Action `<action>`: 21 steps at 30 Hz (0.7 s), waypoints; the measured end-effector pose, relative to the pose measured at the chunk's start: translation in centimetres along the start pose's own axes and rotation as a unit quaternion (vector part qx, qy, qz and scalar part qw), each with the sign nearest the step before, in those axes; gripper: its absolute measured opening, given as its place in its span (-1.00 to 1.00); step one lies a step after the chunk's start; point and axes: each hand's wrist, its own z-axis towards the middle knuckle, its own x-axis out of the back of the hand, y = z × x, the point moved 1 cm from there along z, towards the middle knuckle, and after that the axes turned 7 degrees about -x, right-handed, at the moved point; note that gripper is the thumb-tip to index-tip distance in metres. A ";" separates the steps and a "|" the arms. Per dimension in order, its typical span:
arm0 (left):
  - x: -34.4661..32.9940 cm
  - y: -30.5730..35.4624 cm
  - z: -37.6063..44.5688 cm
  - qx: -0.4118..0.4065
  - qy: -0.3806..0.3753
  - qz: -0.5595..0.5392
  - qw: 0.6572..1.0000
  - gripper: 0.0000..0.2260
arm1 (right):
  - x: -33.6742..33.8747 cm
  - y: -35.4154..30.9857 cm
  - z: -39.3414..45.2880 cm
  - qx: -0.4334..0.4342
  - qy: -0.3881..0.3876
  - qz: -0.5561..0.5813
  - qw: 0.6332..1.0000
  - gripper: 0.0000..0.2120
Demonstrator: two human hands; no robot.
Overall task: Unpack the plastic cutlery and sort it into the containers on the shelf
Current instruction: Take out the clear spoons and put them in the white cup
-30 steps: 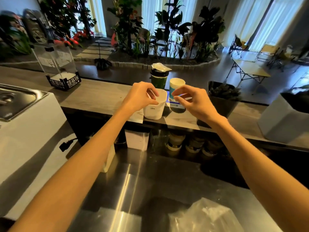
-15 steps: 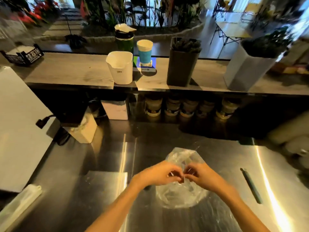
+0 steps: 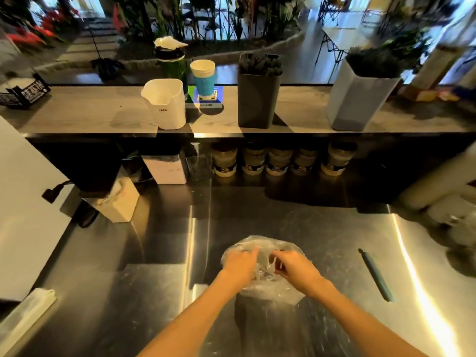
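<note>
Both hands are down on a clear plastic bag (image 3: 260,249) that lies on the steel counter (image 3: 159,292); the left hand (image 3: 240,266) rests on the bag's left side with its fingers curled over the film, and the right hand (image 3: 296,269) is on the right side with its fingertips bent into the crumpled plastic between the two hands, seemingly pinching it, though the blur there makes the grip hard to read; what is inside the bag cannot be made out beyond a few clear glints near the fingers; to the right of the bag, well apart from it, a thin teal pen (image 3: 376,275) lies on the counter at a slant; at the lower left edge a long pale wrapped packet (image 3: 28,315) lies beside a large white box (image 3: 23,207); above the counter runs a grey shelf (image 3: 90,109); on it stands a white container (image 3: 164,104) with a spout-like lip, open at the top; just right of it, further back, a paper cup (image 3: 203,77) with a blue sleeve stands on a blue and green card (image 3: 206,100); behind the white container is a green bottle (image 3: 171,61) with white paper on top; further right on the shelf a dark square pot (image 3: 257,99) and a pale grey square pot (image 3: 358,99) each hold a dark plant; a black sign stand (image 3: 24,95) sits at the shelf's far left; under the shelf a row of jars (image 3: 280,161) stands against the back, with a white box (image 3: 167,168) to their left
</note>
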 end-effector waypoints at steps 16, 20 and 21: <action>3.3 -0.8 -0.8 -0.014 -0.043 -0.123 0.991 -0.20 | -4.7 0.6 4.1 0.055 -0.129 -0.061 0.988 -0.27; 5.3 0.0 -2.0 -0.012 -0.061 -0.130 0.990 -0.25 | -4.3 0.4 4.1 0.082 -0.105 -0.074 0.988 -0.39; 5.0 -0.2 -1.9 -0.012 -0.052 -0.137 0.989 -0.25 | -4.1 0.3 4.0 0.090 -0.091 -0.073 0.989 -0.46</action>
